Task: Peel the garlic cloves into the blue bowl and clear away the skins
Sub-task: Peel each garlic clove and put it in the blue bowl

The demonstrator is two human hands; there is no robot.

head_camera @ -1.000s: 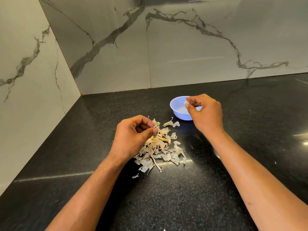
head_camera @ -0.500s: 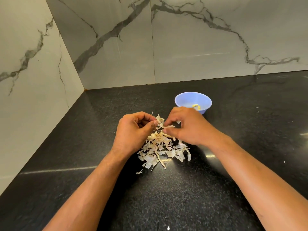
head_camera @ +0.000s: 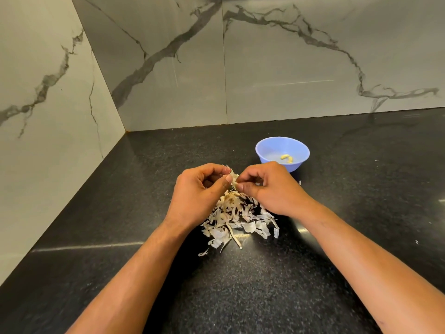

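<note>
A small blue bowl (head_camera: 265,150) stands on the black counter with peeled yellowish garlic cloves (head_camera: 287,158) inside. In front of it lies a heap of pale garlic skins (head_camera: 237,219). Above the heap my left hand (head_camera: 196,195) and my right hand (head_camera: 272,188) meet, fingertips together. Both pinch one small garlic piece with papery skin (head_camera: 233,177) between them. Whether a whole clove is inside the skin is hidden by my fingers.
The black speckled counter (head_camera: 289,285) runs into a corner of grey marble wall panels (head_camera: 168,80) at the back and left. A few stray skin flakes (head_camera: 299,182) lie right of my right hand near the bowl.
My right hand has left the bowl, where it dropped a clove, and come back to meet my left hand over the heap. Both now pinch a skin-covered piece.
</note>
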